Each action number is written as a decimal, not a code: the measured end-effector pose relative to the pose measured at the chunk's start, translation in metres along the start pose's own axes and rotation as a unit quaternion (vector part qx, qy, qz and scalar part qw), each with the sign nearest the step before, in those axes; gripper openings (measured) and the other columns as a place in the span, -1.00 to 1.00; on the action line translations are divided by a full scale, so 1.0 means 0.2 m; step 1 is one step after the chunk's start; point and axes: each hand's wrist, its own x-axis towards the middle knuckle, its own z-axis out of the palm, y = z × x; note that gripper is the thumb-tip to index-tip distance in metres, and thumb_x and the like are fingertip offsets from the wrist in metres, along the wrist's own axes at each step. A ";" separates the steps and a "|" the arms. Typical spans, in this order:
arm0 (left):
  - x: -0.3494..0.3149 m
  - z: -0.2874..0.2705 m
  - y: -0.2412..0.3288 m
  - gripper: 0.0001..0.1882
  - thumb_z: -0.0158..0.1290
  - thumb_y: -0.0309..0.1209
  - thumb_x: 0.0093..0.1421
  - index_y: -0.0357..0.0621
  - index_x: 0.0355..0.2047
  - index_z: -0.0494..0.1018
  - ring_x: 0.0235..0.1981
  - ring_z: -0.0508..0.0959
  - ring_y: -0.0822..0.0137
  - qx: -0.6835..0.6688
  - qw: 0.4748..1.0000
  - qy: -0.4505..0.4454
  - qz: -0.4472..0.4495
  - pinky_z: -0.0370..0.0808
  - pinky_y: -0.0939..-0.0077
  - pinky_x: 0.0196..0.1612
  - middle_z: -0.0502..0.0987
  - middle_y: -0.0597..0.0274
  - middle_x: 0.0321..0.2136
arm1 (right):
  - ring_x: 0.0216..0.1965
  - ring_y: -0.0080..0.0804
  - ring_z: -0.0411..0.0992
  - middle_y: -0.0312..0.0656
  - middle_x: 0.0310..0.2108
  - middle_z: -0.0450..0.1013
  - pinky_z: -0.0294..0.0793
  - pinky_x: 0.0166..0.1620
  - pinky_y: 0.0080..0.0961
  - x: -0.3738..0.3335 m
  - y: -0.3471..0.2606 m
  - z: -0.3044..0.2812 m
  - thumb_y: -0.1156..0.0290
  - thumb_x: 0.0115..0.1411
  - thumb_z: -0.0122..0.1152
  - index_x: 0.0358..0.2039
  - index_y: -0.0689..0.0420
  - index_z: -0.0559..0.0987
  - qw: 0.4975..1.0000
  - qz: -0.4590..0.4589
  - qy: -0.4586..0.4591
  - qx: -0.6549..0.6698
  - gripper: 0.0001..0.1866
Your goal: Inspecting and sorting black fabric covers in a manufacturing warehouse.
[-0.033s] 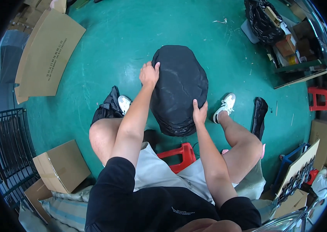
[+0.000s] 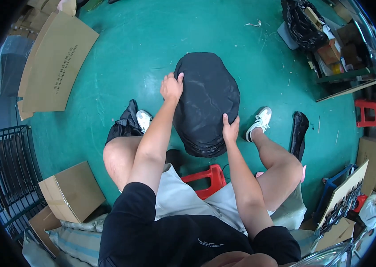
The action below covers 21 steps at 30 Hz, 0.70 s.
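A large rounded bundle in black fabric (image 2: 206,100) stands between my legs, smooth on top and bunched into folds at its near end. What is inside the fabric does not show. My left hand (image 2: 171,86) grips its upper left edge, thumb on top and the fingers curled at the side. Lower on the opposite edge, my right hand (image 2: 230,128) clasps it, the thumb lying up along the fabric and the other fingers mostly hidden behind the side. Just below the bundle, a red plastic stool (image 2: 214,179) shows between my thighs.
Crumpled black fabric (image 2: 126,120) lies by my left shoe, and a long black pouch (image 2: 299,133) rests beyond my right knee. Cardboard boxes (image 2: 72,191) and a black rack (image 2: 10,164) stand at left. A loaded shelf (image 2: 343,78) and another red stool (image 2: 366,113) are at right.
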 end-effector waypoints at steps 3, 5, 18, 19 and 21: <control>-0.12 0.08 -0.08 -0.34 -0.08 0.15 0.30 -0.15 0.12 0.41 0.03 0.49 -0.11 -0.004 0.997 0.064 -0.040 0.43 0.03 0.07 0.50 -0.07 0.00 | 0.28 0.11 0.21 0.21 0.26 0.24 0.20 0.28 -0.18 0.02 -0.05 -0.02 -0.07 0.27 0.11 0.33 0.24 0.16 0.998 0.031 -0.031 0.036 -0.18; -0.19 0.12 -0.07 -0.34 -0.09 0.15 0.30 -0.14 0.16 0.37 0.03 0.49 -0.11 0.000 0.996 0.083 -0.042 0.43 0.03 0.07 0.49 -0.07 0.01 | 0.24 0.12 0.26 0.19 0.22 0.30 0.21 0.27 -0.19 0.03 -0.06 -0.02 0.05 0.32 0.07 0.32 0.27 0.17 0.996 0.058 -0.022 0.069 -0.27; -0.10 0.03 0.14 -0.23 0.14 -0.22 0.08 -0.27 0.26 0.17 0.40 0.04 -0.02 0.067 0.987 0.143 0.043 -0.01 0.03 0.40 0.14 -0.09 0.32 | 0.29 0.15 0.13 0.17 0.20 0.24 0.08 0.32 0.03 0.31 -0.53 -0.07 0.43 -0.03 0.23 0.19 0.28 0.31 0.950 -0.225 0.204 -0.073 -0.29; -0.07 0.04 0.18 -0.22 0.13 -0.23 0.09 -0.27 0.27 0.16 0.41 0.03 -0.01 0.062 0.982 0.146 0.103 -0.02 0.04 0.41 0.13 -0.09 0.33 | 0.31 0.17 0.11 0.17 0.23 0.22 0.06 0.32 0.03 0.37 -0.62 -0.06 0.40 0.02 0.23 0.17 0.28 0.33 0.931 -0.294 0.202 -0.074 -0.33; -0.05 0.07 0.20 -0.20 0.04 -0.14 0.18 -0.29 0.34 0.09 0.44 -0.03 0.01 0.071 0.973 0.129 0.175 -0.10 0.07 0.44 0.04 -0.08 0.39 | 0.36 0.17 0.04 0.15 0.30 0.16 0.02 0.36 0.02 0.45 -0.79 -0.01 0.28 0.15 0.20 0.23 0.22 0.31 0.903 -0.392 0.156 -0.087 -0.36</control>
